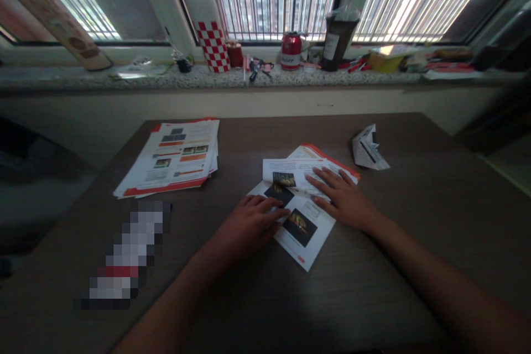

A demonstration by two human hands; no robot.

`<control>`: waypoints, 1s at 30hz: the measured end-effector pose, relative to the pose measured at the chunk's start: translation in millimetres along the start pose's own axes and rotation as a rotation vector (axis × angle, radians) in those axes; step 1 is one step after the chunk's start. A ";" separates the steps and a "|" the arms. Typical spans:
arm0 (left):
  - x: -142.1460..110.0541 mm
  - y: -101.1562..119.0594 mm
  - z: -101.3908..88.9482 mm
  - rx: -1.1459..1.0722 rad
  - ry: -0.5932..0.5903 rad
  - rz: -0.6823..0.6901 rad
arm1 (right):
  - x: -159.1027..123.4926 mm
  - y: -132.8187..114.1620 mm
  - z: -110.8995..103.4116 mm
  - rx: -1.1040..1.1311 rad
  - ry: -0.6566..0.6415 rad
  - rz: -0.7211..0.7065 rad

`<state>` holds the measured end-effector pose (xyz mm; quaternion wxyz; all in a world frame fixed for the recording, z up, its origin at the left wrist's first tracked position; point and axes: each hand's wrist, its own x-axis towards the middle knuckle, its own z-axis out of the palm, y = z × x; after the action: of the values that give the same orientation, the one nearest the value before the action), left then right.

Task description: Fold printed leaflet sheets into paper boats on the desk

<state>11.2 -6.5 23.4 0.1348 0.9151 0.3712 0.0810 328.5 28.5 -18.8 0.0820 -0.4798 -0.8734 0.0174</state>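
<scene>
A printed paper sheet [311, 247], partly folded, lies on the table in front of me. It has dark photos on white, and a folded flap with an orange-red edge points to the far side. My right hand [341, 199] rests flat on the folded part, fingers spread. On the near left part of the sheet, my left hand [257, 220] lies with its fingers loosely bent and pointing right. Its fingertips touch the paper beside the photos, and the paper under the palm is hidden.
A stack of printed sheets [178, 157] lies at the left, with a blurred-out object [128, 257] nearer me. At the far right sits a folded paper shape [369, 149]. The windowsill [282, 80] holds a checkered bottle [211, 38], a red can-like container [291, 51] and a dark cup [335, 41].
</scene>
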 end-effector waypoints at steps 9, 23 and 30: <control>11.9 -6.1 26.1 0.081 0.142 -0.138 | -3.7 -13.0 -4.8 -0.031 0.008 -0.014; 12.2 -10.4 28.0 0.048 0.049 -0.187 | -0.9 -24.4 -16.9 -0.088 0.104 -0.133; 8.4 -14.7 26.7 0.027 0.041 -0.148 | -2.1 -25.1 -9.6 0.049 -0.030 -0.203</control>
<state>14.1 4.5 -6.1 0.1203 0.8851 0.4415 0.0846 310.2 12.7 -6.8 0.0820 -0.3864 -0.9179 0.0375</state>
